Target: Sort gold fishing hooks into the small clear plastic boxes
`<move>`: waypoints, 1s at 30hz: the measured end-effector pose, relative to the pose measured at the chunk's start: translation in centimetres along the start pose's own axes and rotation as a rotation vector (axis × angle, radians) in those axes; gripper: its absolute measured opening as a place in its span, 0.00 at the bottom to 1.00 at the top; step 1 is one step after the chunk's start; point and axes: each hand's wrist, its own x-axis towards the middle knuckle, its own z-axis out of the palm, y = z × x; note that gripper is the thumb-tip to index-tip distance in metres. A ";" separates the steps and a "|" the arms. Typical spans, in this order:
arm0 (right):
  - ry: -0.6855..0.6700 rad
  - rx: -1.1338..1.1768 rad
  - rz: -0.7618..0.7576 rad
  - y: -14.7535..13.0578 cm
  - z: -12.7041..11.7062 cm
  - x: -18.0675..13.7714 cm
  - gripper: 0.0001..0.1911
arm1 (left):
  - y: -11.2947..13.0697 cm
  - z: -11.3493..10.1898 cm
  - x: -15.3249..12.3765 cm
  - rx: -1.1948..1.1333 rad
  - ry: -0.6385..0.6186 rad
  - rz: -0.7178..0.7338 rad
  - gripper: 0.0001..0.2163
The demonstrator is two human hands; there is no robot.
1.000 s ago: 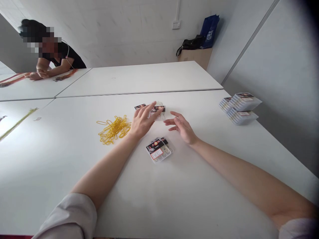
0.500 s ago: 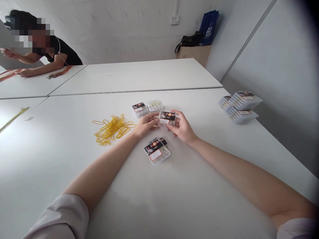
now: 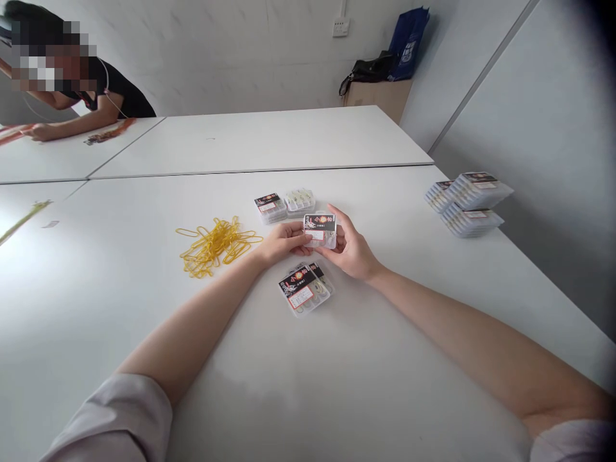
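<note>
A small clear plastic box [image 3: 320, 224] with a black printed label and a red-edged white sticker is held up over the table between both hands. My left hand [image 3: 283, 242] grips its left side, thumb on the front and fingers partly hidden behind. At the right edge, my right hand [image 3: 355, 250] has its thumb along the lower corner and fingers at the back; the index finger sticks up. Just below lie overlapping boxes of the same kind, the top labelled box [image 3: 304, 292] slanted. Behind the hands stand a labelled box stack [image 3: 269, 208] and clear boxes [image 3: 299, 201] with no label showing.
Left of my left forearm lies a loose pile of yellow rubber bands [image 3: 215, 247]. Several stacked boxes [image 3: 474, 202] stand near the table's right edge. Across the joined white tables [image 3: 269, 138], a co-worker [image 3: 120, 90] leans over orange strands [image 3: 113, 131].
The held box has turned a little more face-on to me. My left thumb has come onto its front, while my right thumb has slid off the front to the lower edge.
</note>
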 end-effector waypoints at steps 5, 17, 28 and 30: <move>-0.004 -0.053 -0.023 -0.2 -0.1 -0.1 0.49 | 0.0 0.1 0.0 0.010 -0.002 0.011 0.26; -0.026 -0.134 0.020 -0.9 -0.3 -0.2 0.48 | -0.3 0.1 0.1 0.022 -0.002 0.018 0.24; -0.031 -0.158 0.023 -1.0 -0.2 -0.2 0.46 | -0.4 0.2 0.1 0.022 0.008 0.019 0.24; -0.031 -0.150 0.024 -1.0 -0.2 -0.2 0.46 | -0.4 0.2 0.1 0.029 0.004 0.023 0.24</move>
